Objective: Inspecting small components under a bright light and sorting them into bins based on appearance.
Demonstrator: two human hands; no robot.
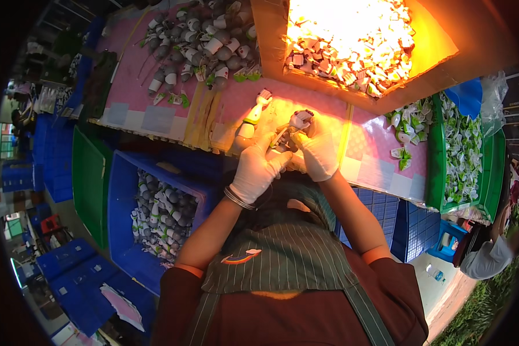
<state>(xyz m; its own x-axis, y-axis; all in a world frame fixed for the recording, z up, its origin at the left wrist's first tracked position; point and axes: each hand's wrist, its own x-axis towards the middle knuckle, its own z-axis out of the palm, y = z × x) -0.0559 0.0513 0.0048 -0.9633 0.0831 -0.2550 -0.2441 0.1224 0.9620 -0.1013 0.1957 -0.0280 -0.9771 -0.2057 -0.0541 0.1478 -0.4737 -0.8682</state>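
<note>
Both my hands wear white gloves and meet over the near edge of a pink-covered table (pixel 173 98). My left hand (pixel 258 169) and my right hand (pixel 318 153) together hold a small grey and white toy figure (pixel 294 126) between the fingertips. A second white toy figure with a green band (pixel 252 119) lies on the table just left of my hands. A metal bangle circles my left wrist.
A heap of grey and white toy parts (pixel 205 43) covers the table's far left. A brightly lit cardboard box (pixel 357 40) of pieces stands behind. A green crate (pixel 461 155) of white and green parts is right; a blue crate (pixel 155 213) of figures sits below left. Another person (pixel 490 254) crouches at right.
</note>
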